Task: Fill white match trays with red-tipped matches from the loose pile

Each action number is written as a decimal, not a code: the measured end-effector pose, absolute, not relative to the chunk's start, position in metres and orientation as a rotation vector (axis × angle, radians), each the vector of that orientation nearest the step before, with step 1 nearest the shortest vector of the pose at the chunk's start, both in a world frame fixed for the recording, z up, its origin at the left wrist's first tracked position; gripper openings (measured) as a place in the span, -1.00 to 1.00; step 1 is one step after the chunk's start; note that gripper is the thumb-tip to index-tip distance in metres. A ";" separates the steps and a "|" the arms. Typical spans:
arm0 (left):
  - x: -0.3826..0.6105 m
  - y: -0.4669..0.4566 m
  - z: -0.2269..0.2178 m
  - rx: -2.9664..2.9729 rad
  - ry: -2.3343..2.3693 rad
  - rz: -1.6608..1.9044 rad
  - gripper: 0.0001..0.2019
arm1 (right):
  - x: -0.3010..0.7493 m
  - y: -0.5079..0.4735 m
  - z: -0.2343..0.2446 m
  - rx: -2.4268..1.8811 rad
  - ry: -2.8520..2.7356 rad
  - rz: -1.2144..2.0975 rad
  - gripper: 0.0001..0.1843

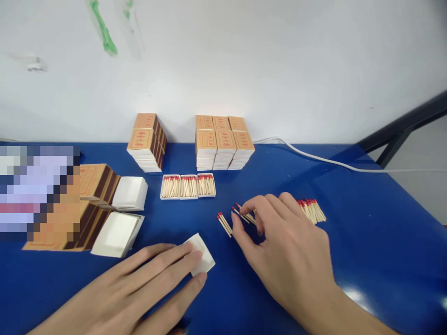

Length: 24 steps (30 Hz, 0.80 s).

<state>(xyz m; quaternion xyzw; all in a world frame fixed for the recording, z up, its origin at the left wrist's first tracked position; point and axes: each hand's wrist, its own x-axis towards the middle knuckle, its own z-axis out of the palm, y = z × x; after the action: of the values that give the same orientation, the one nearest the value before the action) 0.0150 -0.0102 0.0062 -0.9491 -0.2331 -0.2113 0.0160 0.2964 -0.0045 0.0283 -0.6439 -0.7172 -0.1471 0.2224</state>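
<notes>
My left hand (157, 284) lies with fingers stretched out, its fingertips resting on a small white matchbox tray (206, 263). My right hand (288, 237) is curled, thumb and index finger close together around a few red-headed matches (249, 217). Two more matches (224, 224) lie on the table just left of the thumb. Beyond my right knuckles, a loose pile of matches (314, 211) is partly hidden by the hand. Three open matchbox trays (188, 198) filled with matches stand side by side farther back.
Stacked orange matchboxes (141, 139) and a wider stack (225, 141) stand by the white wall (279, 70). At the left are matchbox sleeves (92, 181) and white trays (117, 232), beside a blurred patch. A white cable (314, 160) crosses the blue table (366, 232) at the back right.
</notes>
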 end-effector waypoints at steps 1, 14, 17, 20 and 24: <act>0.014 -0.009 0.008 -2.948 -0.718 -0.660 -0.38 | 0.297 -0.004 0.029 -1.811 -1.981 -0.429 -0.81; 0.006 0.002 0.015 -2.983 -0.554 -0.652 -0.57 | 0.308 -0.008 0.032 -1.802 -2.039 -0.454 -0.72; 0.005 0.002 0.016 -2.989 -0.530 -0.634 -0.56 | 0.313 -0.011 0.035 -1.796 -2.063 -0.488 -0.68; 0.005 0.003 0.016 -3.009 -0.529 -0.629 -0.55 | 0.317 -0.013 0.035 -1.791 -2.108 -0.466 -0.69; 0.004 0.002 0.015 -3.021 -0.545 -0.624 -0.53 | 0.320 -0.013 0.034 -1.776 -2.137 -0.434 -0.71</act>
<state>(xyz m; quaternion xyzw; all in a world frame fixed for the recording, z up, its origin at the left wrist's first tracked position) 0.0044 0.0022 0.0153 -0.9644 -0.1741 -0.1991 0.0046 0.3195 -0.0134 0.0344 -0.6228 -0.7497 -0.1523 0.1639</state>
